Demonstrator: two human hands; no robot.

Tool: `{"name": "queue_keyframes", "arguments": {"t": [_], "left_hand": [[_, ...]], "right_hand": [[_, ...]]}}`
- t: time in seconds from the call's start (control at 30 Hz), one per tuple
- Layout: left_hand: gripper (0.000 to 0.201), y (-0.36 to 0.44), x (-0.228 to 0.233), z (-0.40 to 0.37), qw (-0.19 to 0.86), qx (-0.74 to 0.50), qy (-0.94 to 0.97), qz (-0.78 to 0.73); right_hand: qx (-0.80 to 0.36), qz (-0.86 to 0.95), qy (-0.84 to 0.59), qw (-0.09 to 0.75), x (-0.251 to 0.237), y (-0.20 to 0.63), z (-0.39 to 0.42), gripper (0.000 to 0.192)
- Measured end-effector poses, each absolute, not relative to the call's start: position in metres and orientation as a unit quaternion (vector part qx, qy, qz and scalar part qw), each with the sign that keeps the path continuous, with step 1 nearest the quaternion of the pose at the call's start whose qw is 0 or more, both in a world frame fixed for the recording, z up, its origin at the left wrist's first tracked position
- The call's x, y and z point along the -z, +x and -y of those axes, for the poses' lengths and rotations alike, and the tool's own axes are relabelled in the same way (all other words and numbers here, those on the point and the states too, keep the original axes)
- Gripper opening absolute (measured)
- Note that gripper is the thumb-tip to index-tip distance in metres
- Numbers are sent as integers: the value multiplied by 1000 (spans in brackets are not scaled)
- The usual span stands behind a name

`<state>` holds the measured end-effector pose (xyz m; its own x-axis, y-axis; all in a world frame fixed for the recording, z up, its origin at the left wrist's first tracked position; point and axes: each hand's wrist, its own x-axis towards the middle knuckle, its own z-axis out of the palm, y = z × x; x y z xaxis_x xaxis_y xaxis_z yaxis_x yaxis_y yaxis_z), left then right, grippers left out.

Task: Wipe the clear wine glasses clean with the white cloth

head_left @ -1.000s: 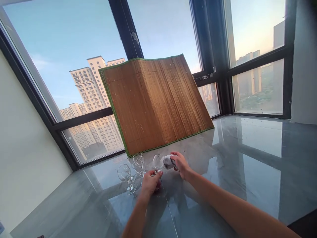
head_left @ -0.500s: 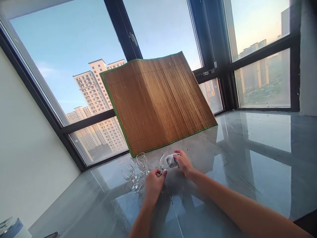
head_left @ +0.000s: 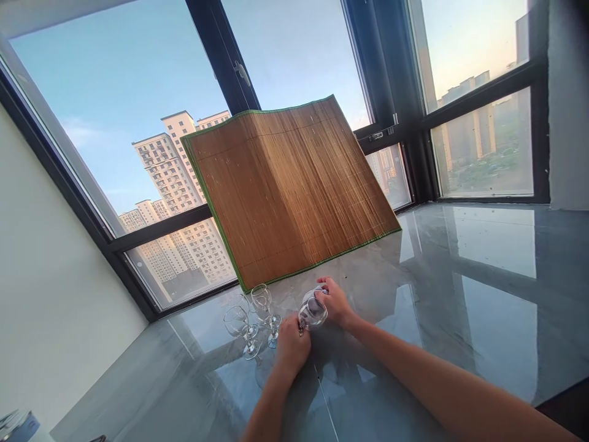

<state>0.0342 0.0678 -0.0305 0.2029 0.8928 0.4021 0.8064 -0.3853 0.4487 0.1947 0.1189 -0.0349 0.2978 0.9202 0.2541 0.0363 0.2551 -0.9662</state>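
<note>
My left hand is closed around the stem of a clear stemmed glass. The glass is tilted, its bowl turned toward the right. At its far side my right hand is closed on a small pale grey, cloth-like thing, partly hidden by the glass and fingers. This thing lies against or just behind the bowl; I cannot tell which. Left of my left hand, several similar glasses stand upright close together, among them a front glass and a taller-looking one behind it.
The grey, glossy marble-like surface reflects the windows. A brown bamboo mat with green edging leans against the dark window frame behind the glasses. A white and blue container sits at the lower left corner.
The held glass has tipped toward me and to the right, its bowl now lower. My left hand has turned with it. The right hand has shifted slightly left, closer against the glass.
</note>
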Motion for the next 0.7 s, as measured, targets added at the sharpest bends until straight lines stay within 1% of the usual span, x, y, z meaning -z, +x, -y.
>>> {"name": "queue_keyframes", "arguments": {"t": [0.23,0.3,0.4,0.47,0.6,0.7], "left_hand": [[17,32,32,-72,139,-370,746,-536],[21,30,33,-73,147,-380,732,-546],[27,29,35,-75,145,-385,714,-566],[32,28,35,-76,140,-385,706,-578],[38,29,34,-75,131,-381,695,-595],[40,30,32,-73,129,-371,695,-602]], "right_hand": [[-349,457,-514,637,32,201,-120,32],[-337,446,-521,645,31,203,-120,38],[-309,426,-526,668,27,205,-116,52],[-297,425,-515,682,22,205,-112,57],[-292,459,-458,704,13,204,-104,47],[-325,500,-379,708,10,202,-99,41]]}}
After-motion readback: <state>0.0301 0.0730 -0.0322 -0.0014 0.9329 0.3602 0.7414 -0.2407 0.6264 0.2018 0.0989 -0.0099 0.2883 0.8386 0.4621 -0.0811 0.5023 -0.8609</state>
